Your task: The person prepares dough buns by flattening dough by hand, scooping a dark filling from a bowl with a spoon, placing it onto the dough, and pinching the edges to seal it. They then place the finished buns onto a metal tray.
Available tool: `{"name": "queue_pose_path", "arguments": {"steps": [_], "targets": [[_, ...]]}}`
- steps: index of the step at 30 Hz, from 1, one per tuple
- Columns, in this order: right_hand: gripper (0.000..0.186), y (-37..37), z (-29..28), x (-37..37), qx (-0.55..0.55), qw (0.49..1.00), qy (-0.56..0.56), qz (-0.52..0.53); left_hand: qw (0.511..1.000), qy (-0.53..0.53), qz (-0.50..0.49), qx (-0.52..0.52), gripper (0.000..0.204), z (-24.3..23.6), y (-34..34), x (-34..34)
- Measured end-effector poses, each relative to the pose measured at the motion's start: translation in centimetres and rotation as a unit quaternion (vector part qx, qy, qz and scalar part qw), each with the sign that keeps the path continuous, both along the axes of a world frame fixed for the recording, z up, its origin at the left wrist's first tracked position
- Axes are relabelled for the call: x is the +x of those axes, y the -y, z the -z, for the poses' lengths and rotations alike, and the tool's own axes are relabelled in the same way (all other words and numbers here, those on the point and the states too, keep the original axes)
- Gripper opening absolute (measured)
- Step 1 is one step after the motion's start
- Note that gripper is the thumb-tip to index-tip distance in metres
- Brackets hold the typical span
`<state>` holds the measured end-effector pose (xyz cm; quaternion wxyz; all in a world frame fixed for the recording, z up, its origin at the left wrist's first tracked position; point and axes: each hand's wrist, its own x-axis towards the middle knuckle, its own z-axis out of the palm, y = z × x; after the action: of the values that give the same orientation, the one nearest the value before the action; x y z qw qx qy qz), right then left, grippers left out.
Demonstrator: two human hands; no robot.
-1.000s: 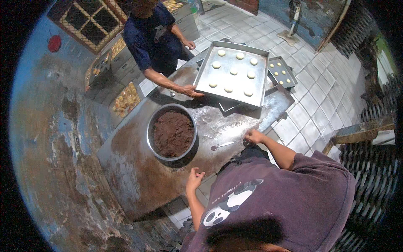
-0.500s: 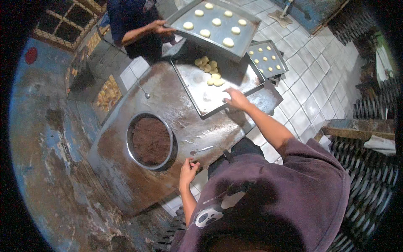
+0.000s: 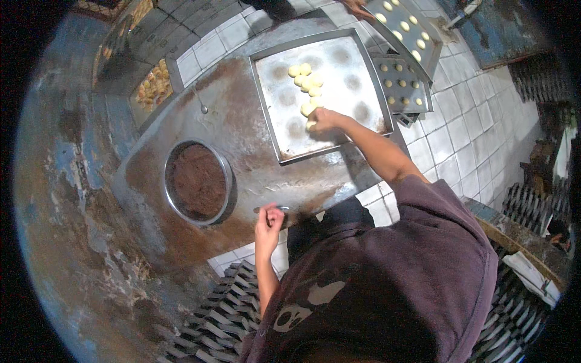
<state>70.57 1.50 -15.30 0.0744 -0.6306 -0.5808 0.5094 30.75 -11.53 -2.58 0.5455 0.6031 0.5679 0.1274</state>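
Observation:
My right hand [image 3: 327, 120] reaches over a square metal baking tray [image 3: 275, 140], its fingers closed at a pale yellow dough ball [image 3: 310, 126]. More dough balls [image 3: 304, 77] lie clustered on the tray beyond that hand. My left hand [image 3: 268, 219] hovers at the table's near edge with its fingers curled together; whatever they may hold is hidden. Just behind those fingers, a spoon [image 3: 282, 208] lies on the table, partly covered by them. Left of it stands a round metal bowl [image 3: 228, 171] of brown, crumbly filling [image 3: 196, 183].
A worn metal table [image 3: 242, 136] carries the tray and bowl. Another person's hand [image 3: 356, 7] grips a tray [image 3: 431, 45] of spaced dough balls at the upper right. Below it sits another filled tray [image 3: 378, 100]. A small long-handled utensil [image 3: 204, 110] lies behind the bowl.
The other person's tray has swung right, uncovering the tray on the table. My right hand has come to the dough balls and closed. My left hand has moved over the spoon.

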Motion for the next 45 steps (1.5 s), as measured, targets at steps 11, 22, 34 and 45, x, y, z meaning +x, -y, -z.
{"name": "queue_pose_path", "arguments": {"steps": [11, 22, 34, 45], "targets": [[0.024, 6.0, -15.6, -20.4, 0.201, 0.898, -0.380, 0.097, 0.856, 0.341, -0.389, 0.003, 0.036, -3.6, -9.4, 6.2], [0.023, 2.6, -21.0, -36.1, 0.201, 0.843, -0.398, 0.301, 0.853, 0.430, -0.282, 0.085, 0.033, -6.8, -10.3, -8.5], [0.053, 2.8, -19.4, -40.0, 0.056, 0.994, -0.071, 0.063, 0.933, 0.249, -0.195, 0.173, 0.066, -0.1, -5.1, -19.0], [0.034, 12.9, 1.2, -36.1, 0.190, 0.956, 0.109, -0.197, 0.881, -0.247, -0.129, 0.382, 0.044, 5.3, -2.5, -32.1]]}}
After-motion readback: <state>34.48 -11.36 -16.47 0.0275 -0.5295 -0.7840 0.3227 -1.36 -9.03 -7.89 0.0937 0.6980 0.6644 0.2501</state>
